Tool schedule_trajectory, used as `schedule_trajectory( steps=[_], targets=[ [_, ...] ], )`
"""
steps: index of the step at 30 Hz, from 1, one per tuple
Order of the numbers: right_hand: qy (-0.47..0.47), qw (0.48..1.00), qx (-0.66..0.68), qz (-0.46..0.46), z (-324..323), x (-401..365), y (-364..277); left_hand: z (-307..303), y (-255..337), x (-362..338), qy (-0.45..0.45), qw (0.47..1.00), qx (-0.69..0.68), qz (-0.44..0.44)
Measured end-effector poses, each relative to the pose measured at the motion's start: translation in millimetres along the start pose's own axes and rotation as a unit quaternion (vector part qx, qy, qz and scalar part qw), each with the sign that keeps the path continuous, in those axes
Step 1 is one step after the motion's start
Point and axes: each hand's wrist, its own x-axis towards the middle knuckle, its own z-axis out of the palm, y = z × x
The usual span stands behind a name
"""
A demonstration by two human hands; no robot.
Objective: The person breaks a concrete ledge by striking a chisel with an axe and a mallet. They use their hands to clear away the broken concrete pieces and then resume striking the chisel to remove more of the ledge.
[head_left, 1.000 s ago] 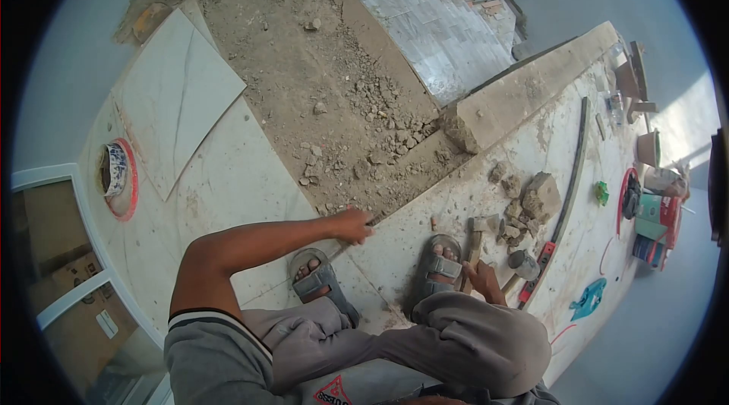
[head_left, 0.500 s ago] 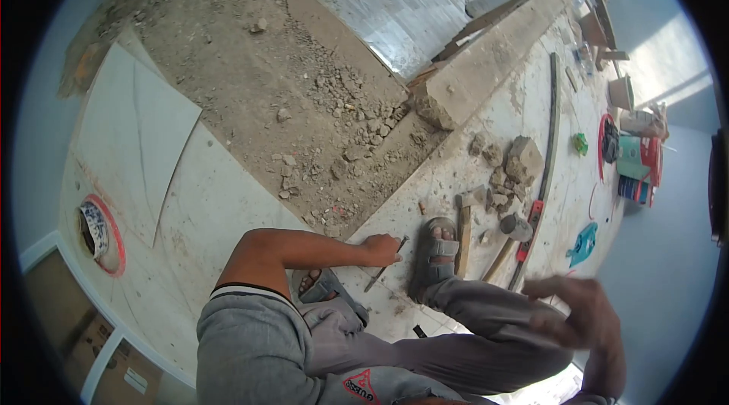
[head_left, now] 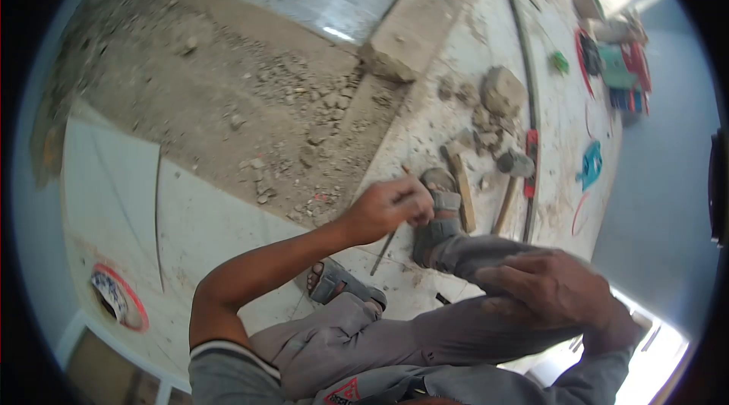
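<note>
My left hand (head_left: 391, 209) is slightly blurred, with curled fingers, beside my sandalled foot (head_left: 439, 211). A thin dark metal rod (head_left: 382, 255) slants down from beneath it toward the tiled floor; the fingers seem closed around its upper part, which is hidden. My right hand (head_left: 547, 283) rests over my bent knee, holding nothing, fingers loosely stretched. Just beyond the foot lies a wooden-handled hammer (head_left: 462, 189). To its right is a second hammer with a thick grey head (head_left: 515, 163) and a wooden handle.
Broken lumps, including a large chunk (head_left: 503, 91), lie ahead of the hammers. A long bar (head_left: 524, 63) and a red level (head_left: 531, 158) run alongside. Rubble-strewn ground (head_left: 250, 109) borders the floor tiles (head_left: 220, 215). A red-rimmed hole (head_left: 120, 297) is at lower left; a teal bag (head_left: 590, 163) lies right.
My right hand has come down from a raised, blurred position onto the knee. My left hand appears larger and nearer, still beside the foot and rod. The head view has shifted.
</note>
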Motion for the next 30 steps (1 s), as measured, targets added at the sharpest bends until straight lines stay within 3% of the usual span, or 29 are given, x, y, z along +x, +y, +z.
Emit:
schedule_trajectory(
  steps=[2, 3, 5, 6, 10, 15, 17, 18, 20, 21, 23, 30],
  targets=[
    [-0.004, 0.995, 0.007, -0.1, 0.9, -0.4, 2.5, 9.8, 69.0, -18.0, 0.03, 0.982, -0.079, 0.171],
    [0.002, 0.997, 0.014, -0.081, 1.7, -1.9, 3.3, 14.3, 94.9, -26.0, 0.043, 0.962, -0.04, 0.266],
    [-0.056, 0.993, 0.02, -0.099, 1.3, -3.2, 5.6, 29.3, 129.2, -53.9, 0.018, 0.923, -0.069, 0.378],
    [-0.041, 0.993, 0.026, -0.109, 3.9, -5.8, 8.7, 38.0, 142.0, -66.9, 0.004, 0.909, -0.1, 0.405],
    [-0.034, 0.995, 0.02, -0.096, 3.0, -11.1, 14.0, 76.6, 168.5, -103.0, 0.051, 0.889, -0.213, 0.402],
    [-0.039, 0.995, 0.019, -0.085, 5.5, -21.5, 18.8, 97.1, 174.0, -112.9, 0.136, 0.888, -0.289, 0.331],
    [-0.03, 0.994, 0.025, -0.098, 4.0, -23.7, 21.3, 94.5, 162.4, -102.0, 0.189, 0.856, -0.137, 0.461],
    [-0.024, 0.993, 0.028, -0.114, 3.1, -25.1, 22.7, 83.9, 170.7, -99.7, 0.184, 0.857, -0.138, 0.46],
    [-0.022, 0.993, 0.031, -0.109, 4.1, -27.2, 25.9, 53.4, 193.8, -98.2, -0.054, 0.939, -0.055, 0.336],
    [-0.025, 0.993, 0.033, -0.109, 4.4, -26.5, 27.7, 54.7, 189.8, -91.3, -0.05, 0.94, -0.055, 0.334],
    [-0.014, 0.993, 0.035, -0.114, 4.6, -26.6, 28.8, 60.3, 172.5, -80.5, -0.065, 0.879, -0.107, 0.461],
    [-0.033, 0.995, 0.032, -0.085, -2.4, -24.1, 27.7, 10.9, 148.3, -137.0, -0.134, 0.838, -0.204, 0.489]
  ],
)
